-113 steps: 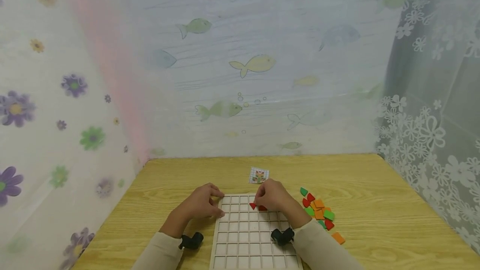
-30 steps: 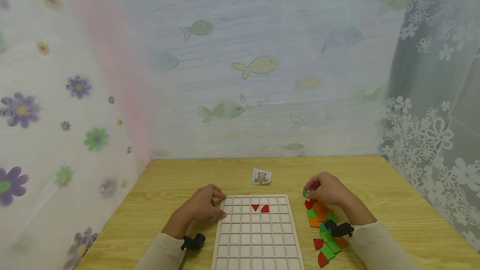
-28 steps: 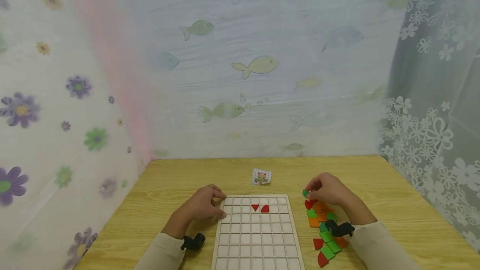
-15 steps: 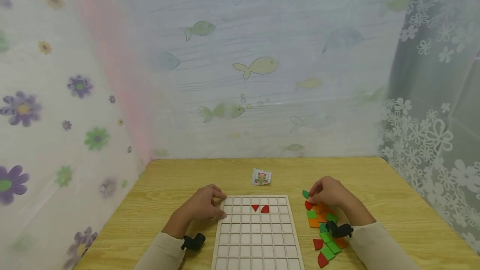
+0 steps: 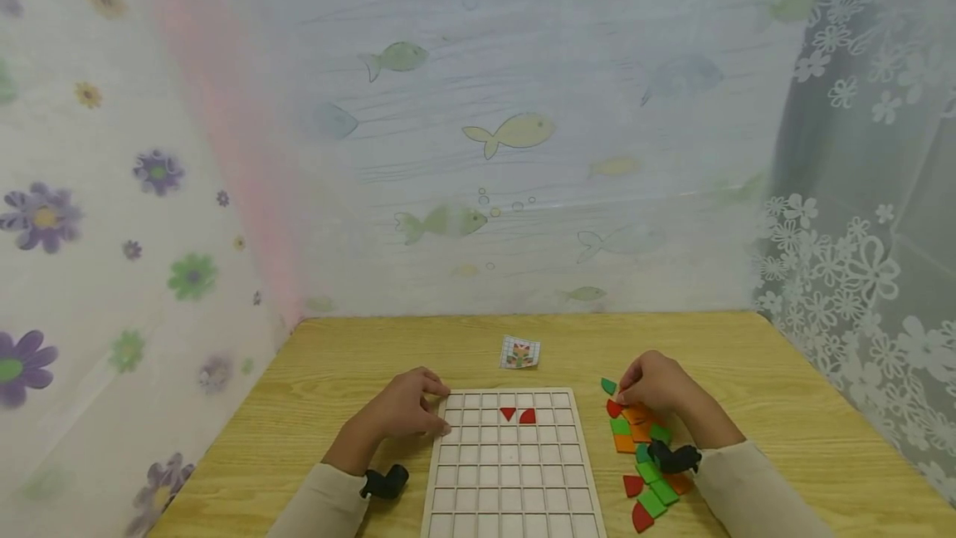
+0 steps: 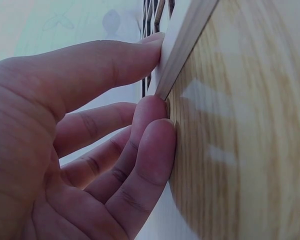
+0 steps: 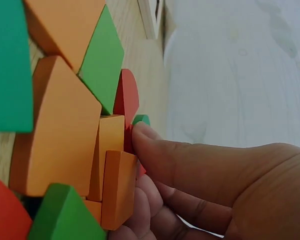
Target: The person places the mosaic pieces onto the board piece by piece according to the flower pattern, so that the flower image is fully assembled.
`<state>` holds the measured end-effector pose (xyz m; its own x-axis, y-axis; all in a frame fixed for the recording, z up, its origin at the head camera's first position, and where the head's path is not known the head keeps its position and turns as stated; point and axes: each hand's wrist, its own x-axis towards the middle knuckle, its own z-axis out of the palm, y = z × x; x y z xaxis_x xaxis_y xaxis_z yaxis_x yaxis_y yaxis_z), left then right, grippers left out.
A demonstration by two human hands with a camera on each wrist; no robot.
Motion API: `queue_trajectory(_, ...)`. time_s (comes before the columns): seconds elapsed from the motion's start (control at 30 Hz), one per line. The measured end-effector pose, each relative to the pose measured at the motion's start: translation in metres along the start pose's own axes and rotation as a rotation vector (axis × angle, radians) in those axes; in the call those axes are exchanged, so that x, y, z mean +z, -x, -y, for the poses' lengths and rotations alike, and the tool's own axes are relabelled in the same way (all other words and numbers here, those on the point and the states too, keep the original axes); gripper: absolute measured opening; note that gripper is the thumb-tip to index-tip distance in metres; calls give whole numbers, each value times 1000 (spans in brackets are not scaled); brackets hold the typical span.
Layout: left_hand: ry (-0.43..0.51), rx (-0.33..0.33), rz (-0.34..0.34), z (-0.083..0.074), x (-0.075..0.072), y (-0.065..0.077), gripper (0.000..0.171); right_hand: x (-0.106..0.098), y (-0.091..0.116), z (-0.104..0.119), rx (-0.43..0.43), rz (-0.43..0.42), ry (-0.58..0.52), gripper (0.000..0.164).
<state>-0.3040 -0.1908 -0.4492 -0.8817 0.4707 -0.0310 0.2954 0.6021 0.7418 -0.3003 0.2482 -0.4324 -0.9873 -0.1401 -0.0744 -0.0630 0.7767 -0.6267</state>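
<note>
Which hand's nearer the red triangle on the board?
Left. The left hand holds the left edge of the grid board, left of the red triangle; the right hand is off the board's right side, at the loose pieces.

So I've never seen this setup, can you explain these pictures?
No robot here, just a person's left hand and right hand. The wide picture comes from a head-worn camera; the close-ups come from a black camera on each wrist. On the table lie a grid board with a red triangle and a rounded red piece in its squares, a small picture card beyond it, and loose coloured pieces heaped to its right. The left hand holds the board's edge; the right hand seems to pinch another red piece.
</note>
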Motion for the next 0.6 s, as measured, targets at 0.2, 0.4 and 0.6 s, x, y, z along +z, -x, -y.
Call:
queue_trajectory(0.2,11,-8,-6,-1,0,1,57,0,1,0,1,-14,-14,12)
queue_trajectory(0.4,7,1,-8,-3,1,1,56,1,0,0,0,-11,-22,8)
queue_trajectory(0.6,6,-2,-8,0,0,0,57,-2,1,3,-2,3,-12,17)
